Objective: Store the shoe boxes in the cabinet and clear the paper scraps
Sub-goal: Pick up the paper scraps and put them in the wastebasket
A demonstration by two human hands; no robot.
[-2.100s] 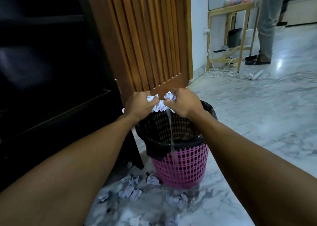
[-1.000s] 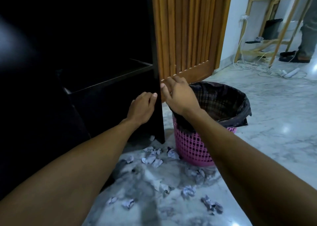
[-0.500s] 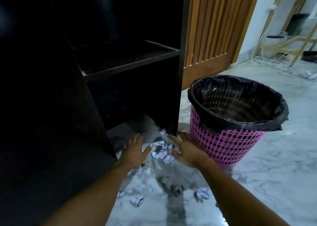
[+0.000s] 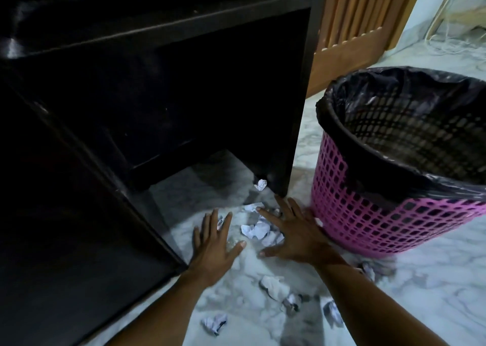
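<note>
Both your hands are down flat on the white, grey-veined marble floor (image 4: 434, 280). Your left hand (image 4: 214, 243) has its fingers straight and spread, holding nothing. Your right hand (image 4: 294, 232) is splayed the same way, with its palm edge lying over part of the little heap of crumpled white paper scraps (image 4: 256, 230) that sits between the two hands.

Two seconds back you had a wad of paper in both fists above the bin. Since half a second ago the hands have barely shifted around that same pile.

One loose scrap (image 4: 261, 184) sits right at the foot of the dark, glossy wooden cabinet (image 4: 157, 83), whose lower compartment is open. More crumpled bits (image 4: 273, 286) are scattered nearer you, between your forearms.

The pink plastic lattice wastebasket (image 4: 368, 219), lined with a shiny black bag, stands just beside your right hand. A ribbed, honey-coloured wooden panel (image 4: 352, 30) is behind it, and white cables (image 4: 447, 43) trail over the floor at the far right.
</note>
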